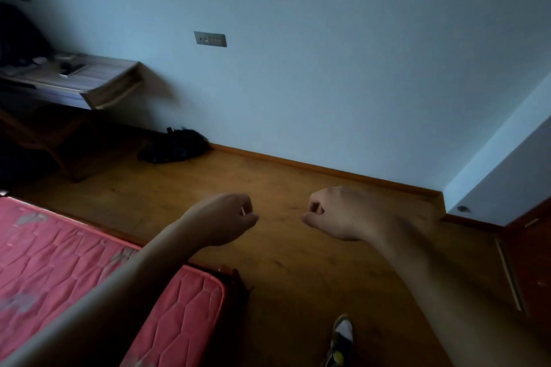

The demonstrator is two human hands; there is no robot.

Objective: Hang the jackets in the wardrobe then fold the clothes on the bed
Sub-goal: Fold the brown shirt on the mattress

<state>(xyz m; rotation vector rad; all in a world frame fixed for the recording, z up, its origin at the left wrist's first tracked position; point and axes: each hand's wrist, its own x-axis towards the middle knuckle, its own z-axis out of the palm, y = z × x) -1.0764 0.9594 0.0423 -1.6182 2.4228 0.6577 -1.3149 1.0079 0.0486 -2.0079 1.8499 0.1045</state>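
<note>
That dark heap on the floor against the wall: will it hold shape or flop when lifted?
Probably floppy: the dark heap lies slumped, like cloth or a soft bag. Unlikely to roll, since it spreads low and wide on the floor. Weight is unclear in this dim view.

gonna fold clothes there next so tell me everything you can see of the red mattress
The red mattress fills the lower left corner, lying flat, cut off by the picture's edges. Its fabric cover is quilted in a stitched geometric pattern, with pale worn-looking patches. The near corner is rounded and sits on a dark wooden bed frame. No clothes lie on the visible part. The left forearm crosses in front of it; contact cannot be told.
</note>
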